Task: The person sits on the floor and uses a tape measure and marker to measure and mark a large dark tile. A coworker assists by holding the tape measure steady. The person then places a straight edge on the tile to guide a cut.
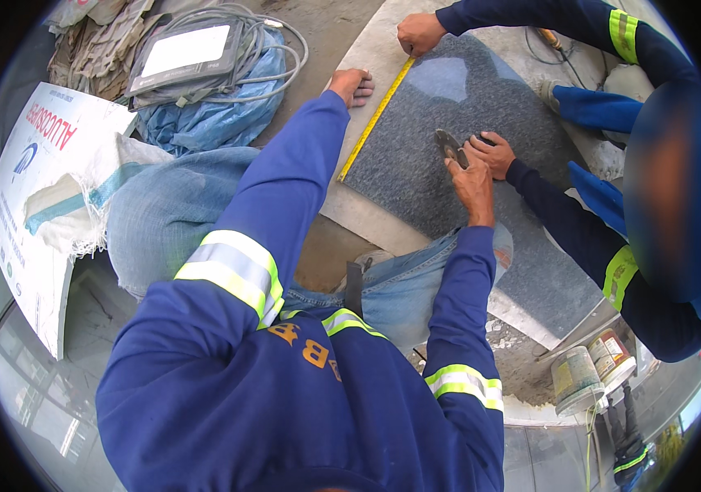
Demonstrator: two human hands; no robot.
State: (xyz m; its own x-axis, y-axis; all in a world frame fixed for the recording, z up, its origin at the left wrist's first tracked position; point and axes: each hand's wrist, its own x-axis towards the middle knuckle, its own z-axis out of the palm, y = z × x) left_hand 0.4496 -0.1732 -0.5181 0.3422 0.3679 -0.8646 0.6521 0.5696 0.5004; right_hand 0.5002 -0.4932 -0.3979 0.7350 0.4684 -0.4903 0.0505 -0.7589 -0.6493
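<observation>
— Bare concrete floor (pixel 326 33) lies under everything, with a dark grey stone slab (pixel 441 164) resting on a paler board. Where do the wearer's hands sit?

— His left hand (pixel 352 84) is flat, fingers spread, pressing the near end of a yellow tape measure (pixel 375 119) at the slab's edge. His right hand (pixel 472 182) is curled closed around a small dark tool (pixel 449 148), which juts out beyond his fingertips and touches the stone.

— And the co-worker?

— One of the co-worker's hands (pixel 420 33) pins the tape's far end; the other (pixel 494 152) lies just beside the wearer's right fingers, almost touching the tool.

— What could go wrong?

— Probably a slip: the tool could skid on the smooth stone into those neighbouring fingers. The tape could also shift if either pressing hand lifts, skewing the line. What kind of tool it is cannot be told.
</observation>
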